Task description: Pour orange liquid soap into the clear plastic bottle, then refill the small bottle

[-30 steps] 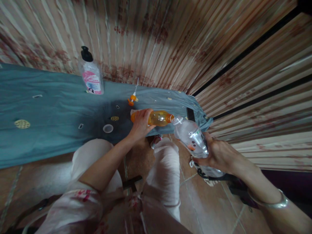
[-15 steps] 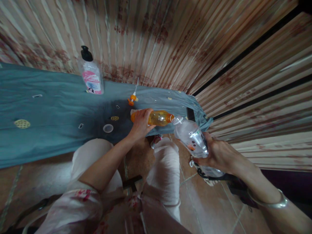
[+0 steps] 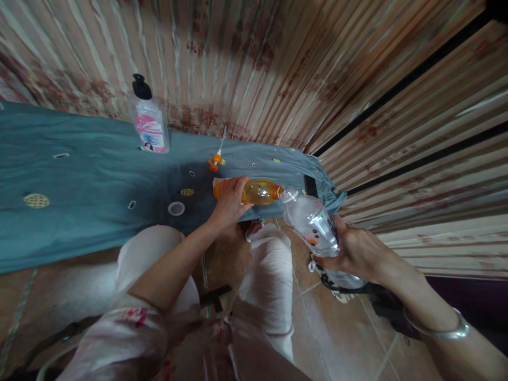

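Note:
My left hand is wrapped round an orange see-through bottle, which lies tilted on its side with its open neck to the right. That neck meets the mouth of a large clear plastic bottle, gripped round its body by my right hand. Beyond my left hand, an orange pump top with a white stem lies on the blue-green cloth. A small round white cap or lid rests nearer to me. Whether liquid passes between the two necks I cannot tell.
At the back left stands a clear pump bottle with a pink label and black top. A dark flat object lies near the cloth's right end. Pleated curtains hang behind and to the right, with tiled floor below.

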Motion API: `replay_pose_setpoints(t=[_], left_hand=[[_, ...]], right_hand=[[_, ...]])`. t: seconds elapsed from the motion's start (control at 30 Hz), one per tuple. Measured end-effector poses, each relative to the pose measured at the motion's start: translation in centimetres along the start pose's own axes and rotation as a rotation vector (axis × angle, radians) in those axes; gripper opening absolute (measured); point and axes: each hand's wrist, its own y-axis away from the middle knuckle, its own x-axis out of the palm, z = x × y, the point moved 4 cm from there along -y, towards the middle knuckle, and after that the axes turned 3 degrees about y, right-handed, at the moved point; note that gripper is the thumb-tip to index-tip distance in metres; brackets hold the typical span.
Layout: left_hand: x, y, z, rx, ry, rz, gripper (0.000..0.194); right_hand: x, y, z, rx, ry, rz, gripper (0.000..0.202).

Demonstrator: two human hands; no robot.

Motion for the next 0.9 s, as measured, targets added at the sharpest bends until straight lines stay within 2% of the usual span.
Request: replay_pose_setpoints(t=[0.9], left_hand=[[-0.04,-0.04,-0.05,0.001,-0.015,-0.003,0.066]], right_hand=[[0.08,0.18,-0.13,-0.03,-0.005,-0.047,0.063]])
